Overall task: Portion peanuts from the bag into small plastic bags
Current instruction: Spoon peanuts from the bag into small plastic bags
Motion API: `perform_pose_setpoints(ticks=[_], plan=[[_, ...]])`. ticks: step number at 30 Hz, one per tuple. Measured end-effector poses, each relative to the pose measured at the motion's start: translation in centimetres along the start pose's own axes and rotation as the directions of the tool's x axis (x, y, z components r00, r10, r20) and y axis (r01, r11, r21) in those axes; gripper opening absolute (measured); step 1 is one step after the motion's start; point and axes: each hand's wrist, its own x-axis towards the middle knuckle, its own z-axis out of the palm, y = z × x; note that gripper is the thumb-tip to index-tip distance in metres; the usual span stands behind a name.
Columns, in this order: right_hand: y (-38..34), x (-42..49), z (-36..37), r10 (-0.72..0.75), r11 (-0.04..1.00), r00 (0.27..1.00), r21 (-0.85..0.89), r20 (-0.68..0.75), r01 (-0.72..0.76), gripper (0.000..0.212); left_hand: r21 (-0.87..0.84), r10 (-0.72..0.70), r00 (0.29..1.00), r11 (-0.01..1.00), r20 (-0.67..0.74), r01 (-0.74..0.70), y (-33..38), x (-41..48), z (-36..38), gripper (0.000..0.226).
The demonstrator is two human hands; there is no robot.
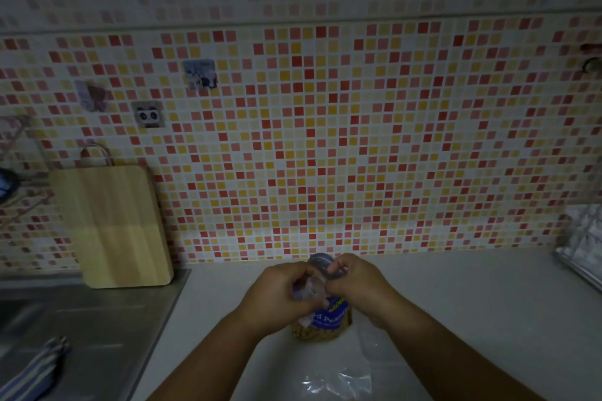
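2 hands (283, 295) (356, 283) on "Peanut"-labelled bag (327, 319)

Dim light. A wall (358, 140) of small red, orange and cream mosaic tiles (three stickers (148, 114) stuck on it) rises behind a pale table (472, 303); a wooden cutting board (112, 225) leans beside a steel sink (81, 329).

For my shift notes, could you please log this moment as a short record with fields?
setting: grey counter against a mosaic tile wall
peanut bag: peanut bag upright on the counter, blue label, peanuts visible at its base
left hand: left hand gripping the bag's top
right hand: right hand gripping the bag's top
small plastic bags: clear plastic lying in front of the peanut bag, apparently unfilled
left side: wooden cutting board leaning on the wall, beside a steel sink
stage: bag top being worked; no pouring visible
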Motion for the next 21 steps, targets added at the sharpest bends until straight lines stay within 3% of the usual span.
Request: perform_pose_setpoints(ticks=[6, 11, 15, 16, 17, 19, 21], plan=[[-0.2, 0.6, 0.4, 0.031, 0.996, 0.999, 0.082, 0.04, -0.034, 0.023, -0.029, -0.03, 0.995, 0.999, 0.093, 0.033, -0.5, 0.1, 0.1, 0.075], [-0.4, 0.7, 0.3, -0.031, 0.999, 0.999, -0.021, 0.023, 0.032, 0.024, -0.076, -0.002, 1.0, 0.997, 0.003, 0.002, -0.6, 0.4, 0.1, 0.045], [-0.5, 1.0, -0.4, -0.102, 0.99, 0.995, -0.092, 0.019, 0.103, 0.013, -0.108, -0.013, 1.0, 0.994, -0.001, 0.013, -0.9, 0.5, -0.3, 0.041], [-0.5, 1.2, -0.7, -0.133, 0.972, 0.991, -0.198, -0.022, 0.126, 0.009, -0.11, -0.02, 1.0, 0.994, 0.0, 0.02, -1.0, 0.5, -0.4, 0.041], [-0.3, 1.6, -1.2, -0.189, 0.91, 0.98, -0.386, -0.059, 0.152, 0.012, -0.113, -0.026, 1.0, 0.993, 0.0, 0.026, -1.1, 0.4, -0.4, 0.041], [0.2, 2.3, -1.8, -0.309, 0.604, 0.95, -0.782, -0.048, 0.156, 0.024, -0.123, -0.043, 0.999, 0.992, 0.002, 0.042, -1.2, 0.4, -0.4, 0.039], [0.5, 2.9, -1.8, -0.305, 0.383, 0.952, -0.912, 0.022, 0.144, 0.028, -0.125, -0.056, 0.998, 0.991, 0.002, 0.056, -1.2, 0.4, -0.4, 0.037]])
